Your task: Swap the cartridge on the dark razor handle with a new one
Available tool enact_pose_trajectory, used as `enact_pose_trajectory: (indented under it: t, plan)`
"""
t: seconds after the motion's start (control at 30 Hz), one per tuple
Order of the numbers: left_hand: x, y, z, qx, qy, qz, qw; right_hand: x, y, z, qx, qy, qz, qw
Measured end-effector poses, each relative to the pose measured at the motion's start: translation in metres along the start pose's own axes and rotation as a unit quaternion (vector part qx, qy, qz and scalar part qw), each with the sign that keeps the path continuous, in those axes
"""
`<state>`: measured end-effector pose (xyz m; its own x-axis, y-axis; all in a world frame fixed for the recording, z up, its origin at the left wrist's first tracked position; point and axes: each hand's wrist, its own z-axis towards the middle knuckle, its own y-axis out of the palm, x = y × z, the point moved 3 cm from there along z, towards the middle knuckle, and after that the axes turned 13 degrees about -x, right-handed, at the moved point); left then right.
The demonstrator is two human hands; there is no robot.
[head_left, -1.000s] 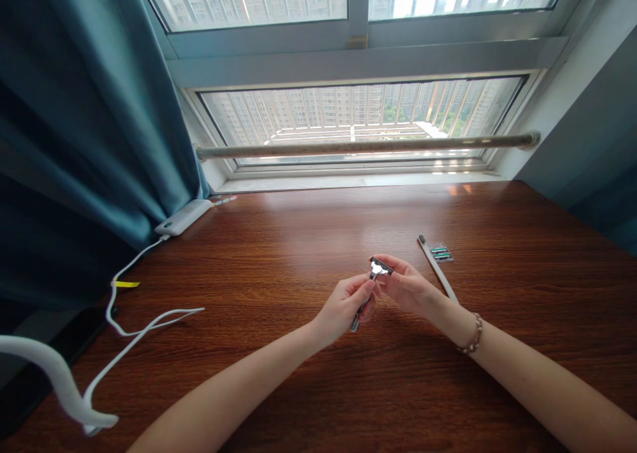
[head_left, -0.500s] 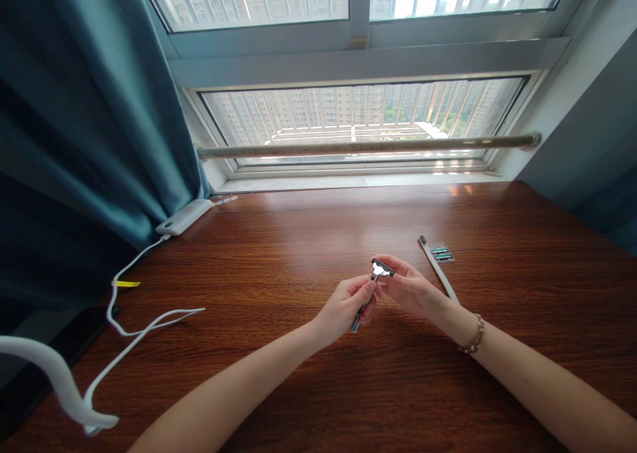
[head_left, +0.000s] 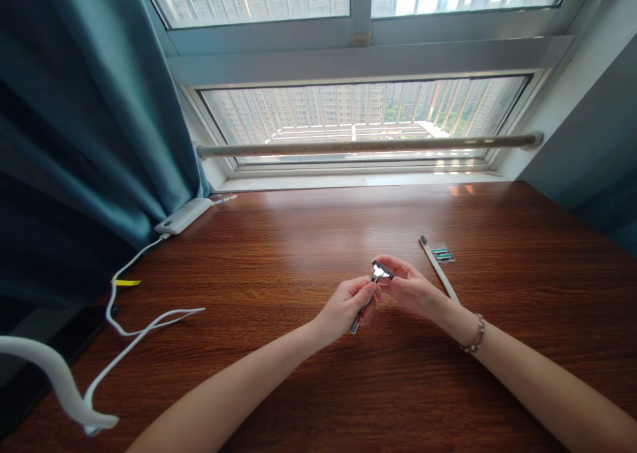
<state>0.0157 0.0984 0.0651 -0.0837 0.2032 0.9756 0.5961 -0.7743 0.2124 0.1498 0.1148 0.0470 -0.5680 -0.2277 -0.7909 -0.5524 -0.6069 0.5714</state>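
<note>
A silver and black razor (head_left: 382, 271) is held over the middle of the table, its head up and its handle slanting down to the left. My left hand (head_left: 345, 309) is closed around the handle, with the thumb along it. My right hand (head_left: 409, 284) is at the razor's head, thumb and fingers closed on its right end and back. Beyond my right forearm lies a white toothbrush (head_left: 440, 269) with a dark head. Beside it is a small clear pack of blades (head_left: 442, 253) with green strips.
The wooden table (head_left: 279, 241) reaches to the window sill. A white power bank (head_left: 184, 217) with a white cable (head_left: 113, 307) lies by the blue curtain (head_left: 149, 141) at left. A curved white stand (head_left: 54, 377) is at the near left. A metal rail (head_left: 368, 148) crosses the window.
The razor's head has tilted very slightly between my hands. Both hands keep their places, and the rest of the scene is the same.
</note>
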Motion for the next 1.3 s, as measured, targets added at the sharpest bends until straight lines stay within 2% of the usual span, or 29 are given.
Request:
enact_pose_trajectory:
  t: [0.47, 0.7, 0.83, 1.0, 1.3]
  plan:
    - [-0.0024, -0.0008, 0.0000, -0.006, -0.004, -0.026, 1.000, 0.0019, -0.0014, -0.0016, 0.013, 0.011, 0.002, 1.000]
    - [-0.0040, -0.0024, 0.0017, 0.010, 0.019, -0.028, 0.999, 0.0042, -0.0001, 0.0017, 0.014, 0.014, 0.035, 0.999]
    - [-0.0029, -0.0011, 0.0019, 0.013, 0.022, -0.038, 0.999, 0.0000, 0.0012, 0.0019, -0.006, 0.003, 0.037, 0.999]
    - [-0.0033, -0.0010, 0.0013, 0.020, 0.014, 0.001, 1.000, -0.0031, 0.0037, 0.0022, -0.034, 0.012, 0.017, 0.999]
    - [-0.0064, 0.0011, 0.0002, 0.054, 0.019, -0.037, 0.998, -0.0011, 0.0050, 0.0044, -0.012, 0.000, 0.004, 1.000]
